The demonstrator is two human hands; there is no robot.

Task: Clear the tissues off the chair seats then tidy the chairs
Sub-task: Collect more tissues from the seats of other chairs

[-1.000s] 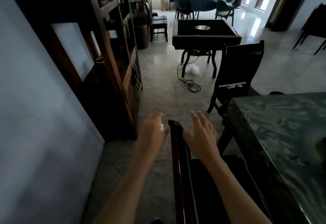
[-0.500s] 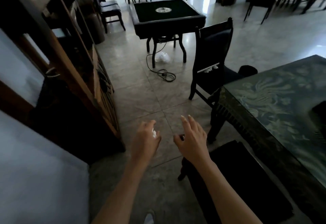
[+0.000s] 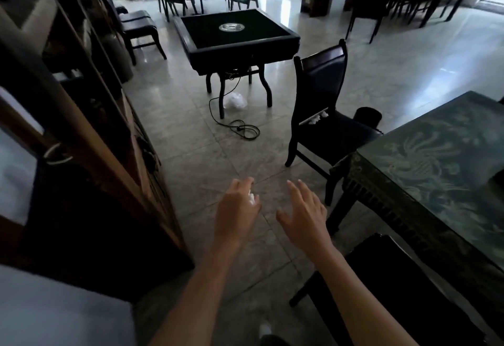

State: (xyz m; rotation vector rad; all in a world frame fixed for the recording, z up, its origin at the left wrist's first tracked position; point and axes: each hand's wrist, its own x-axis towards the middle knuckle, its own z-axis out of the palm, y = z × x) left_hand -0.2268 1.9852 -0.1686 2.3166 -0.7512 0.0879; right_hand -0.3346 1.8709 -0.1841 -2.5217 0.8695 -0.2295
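Far left stands a tall dark wooden cabinet (image 3: 90, 127), its frame hard-edged and glossy, with grey stone-look floor tiles (image 3: 191, 160) running past it. The left hand (image 3: 237, 210) hangs over those tiles with its fingers curled round a small white tissue wad (image 3: 251, 199) — only a scrap of it shows at the thumb side. Just beside it the right hand (image 3: 302, 210) is spread, fingers straight and apart, holding nothing.

Further back, a square black game table (image 3: 234, 34) sits on curved legs, with a crumpled clear bag (image 3: 235, 100) and a coiled black cable (image 3: 242, 130) on the floor beneath it.

Right of that is a dark chair (image 3: 321, 116) with a padded, smooth-looking back and seat. More white tissues (image 3: 317, 118) lie at the rear of its seat, against the backrest. They will likely be feather-light, soft and crushable (no care needed beyond a loose pinch from above), and may slide easily on the slick upholstery. The chair itself looks solid and heavy — best gripped at the top rail of the back to shift it.

At the far right, a patterned green table (image 3: 436, 171) has a hard, glassy top over a carved dark edge, with another dark seat (image 3: 403, 291) tucked near it.
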